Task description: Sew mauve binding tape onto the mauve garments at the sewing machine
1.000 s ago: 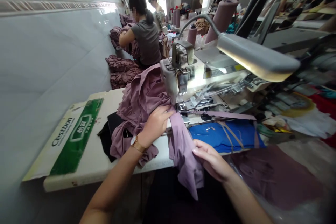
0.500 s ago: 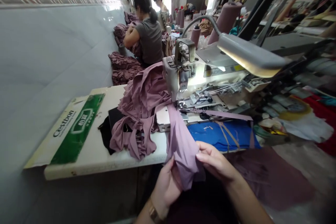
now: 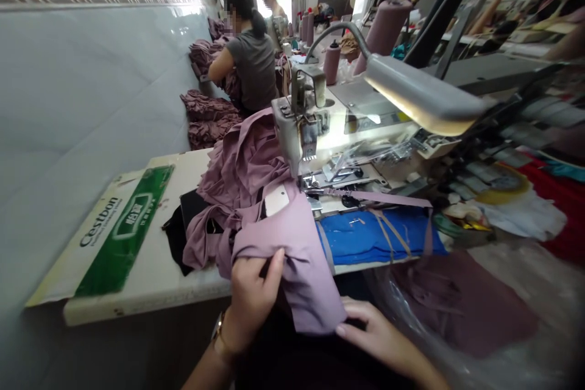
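Before the table edge (image 3: pixel 150 303), left hand (image 3: pixel 250 297) and right hand (image 3: pixel 379 334) pinch mauve cloth (image 3: pixel 302 234); its lower edge (image 3: pixel 317 328) seemingly hangs clear.

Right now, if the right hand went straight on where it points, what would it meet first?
The cloth, as the right hand is at its near corner, touching it. Past that, the left hand looks next in line, though depth is unclear from this one view.

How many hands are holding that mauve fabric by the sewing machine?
2: on the mauve fabric, the left hand grips a fold, the right hand holds the lower right corner. No others show.
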Tool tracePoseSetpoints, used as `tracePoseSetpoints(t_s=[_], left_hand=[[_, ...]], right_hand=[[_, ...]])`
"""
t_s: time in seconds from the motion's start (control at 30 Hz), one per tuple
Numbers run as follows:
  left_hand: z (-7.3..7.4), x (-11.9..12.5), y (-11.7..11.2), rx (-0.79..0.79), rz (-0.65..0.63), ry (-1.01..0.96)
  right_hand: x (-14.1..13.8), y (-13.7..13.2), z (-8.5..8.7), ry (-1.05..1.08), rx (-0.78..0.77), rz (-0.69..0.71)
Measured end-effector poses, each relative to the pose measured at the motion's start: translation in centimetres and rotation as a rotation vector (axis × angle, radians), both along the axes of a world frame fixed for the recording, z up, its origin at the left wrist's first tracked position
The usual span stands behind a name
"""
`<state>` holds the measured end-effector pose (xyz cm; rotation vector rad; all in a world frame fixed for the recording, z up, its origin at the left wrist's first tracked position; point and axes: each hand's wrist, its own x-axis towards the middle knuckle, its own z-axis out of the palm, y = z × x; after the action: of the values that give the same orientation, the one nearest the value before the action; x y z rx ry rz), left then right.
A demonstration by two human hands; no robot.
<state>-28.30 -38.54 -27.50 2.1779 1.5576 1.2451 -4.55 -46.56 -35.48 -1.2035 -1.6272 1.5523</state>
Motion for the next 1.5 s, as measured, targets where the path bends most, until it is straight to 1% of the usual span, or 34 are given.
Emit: tracePoseSetpoints(t_s=[0.07, 0.13, 0.27, 0.33, 0.43, 0.53, 0.6, 0.67, 0.77, 0.83, 0.9, 1.0, 1.17, 1.23, 1.33, 1.4, 1.43, 1.47, 1.5], left_hand=[[0.3, 0.0, 1.4, 0.003, 0.046, 0.008], [0.8, 0.1, 2.7, 0.000, 0.064, -0.003], [1.5, 0.5, 4.7, -0.094, 0.058, -0.121], [1.7, 0.9, 5.4, -0.159, 0.039, -0.217], [2.0, 1.4, 6.4, -0.254, -0.059, -0.316], [2.5, 1.7, 7.2, -0.325, -0.136, -0.303], [2.9, 1.7, 7.9, -0.350, -0.148, -0.246], [3.4, 1.5, 8.7, -0.365, -0.132, -0.173], [4.1, 1.0, 10.5, -0.333, -0.111, -0.101], [4.3, 0.8, 12.0, -0.277, -0.139, -0.104], [4.5, 0.7, 13.5, -0.236, -0.162, -0.126], [4.7, 0.8, 15.4, -0.191, -0.158, -0.164], [5.7, 1.4, 17.6, -0.145, -0.145, -0.152], [6.2, 1.6, 18.6, -0.127, -0.163, -0.143], [6.7, 1.7, 20.2, -0.080, -0.217, -0.112], [6.8, 1.4, 20.3, -0.041, -0.229, -0.015], [6.7, 1.2, 19.8, -0.014, -0.215, 0.055], [6.4, 1.1, 18.7, 0.017, -0.180, 0.125], [5.9, 0.9, 17.1, 0.049, -0.122, 0.181]], right_hand=[[0.0, 0.8, 0.0, -0.019, 0.015, -0.019], [0.1, 1.5, 0.1, -0.044, 0.010, -0.037], [0.1, 2.1, -0.1, -0.064, -0.032, -0.108], [-0.1, 2.1, -0.2, -0.048, -0.055, -0.138], [-0.5, 2.1, -0.2, 0.005, -0.074, -0.166], [-0.8, 2.3, -0.1, 0.062, -0.074, -0.199], [-0.9, 2.4, -0.1, 0.101, -0.073, -0.218], [-1.0, 2.6, -0.2, 0.133, -0.074, -0.231], [-1.3, 3.1, -0.2, 0.155, -0.077, -0.250], [-1.7, 3.7, 0.0, 0.172, -0.084, -0.263], [-2.2, 4.4, 0.5, 0.197, -0.094, -0.281], [-3.0, 5.6, 1.6, 0.233, -0.095, -0.339], [-4.0, 7.7, 3.0, 0.328, -0.086, -0.417], [-4.3, 8.5, 3.1, 0.379, -0.067, -0.447], [-4.7, 9.7, 3.0, 0.462, 0.001, -0.498], [-4.8, 10.4, 2.9, 0.486, 0.049, -0.525], [-4.8, 10.7, 2.8, 0.483, 0.064, -0.534], [-4.8, 10.8, 2.8, 0.469, 0.069, -0.538], [-4.7, 10.8, 2.7, 0.446, 0.066, -0.535]])
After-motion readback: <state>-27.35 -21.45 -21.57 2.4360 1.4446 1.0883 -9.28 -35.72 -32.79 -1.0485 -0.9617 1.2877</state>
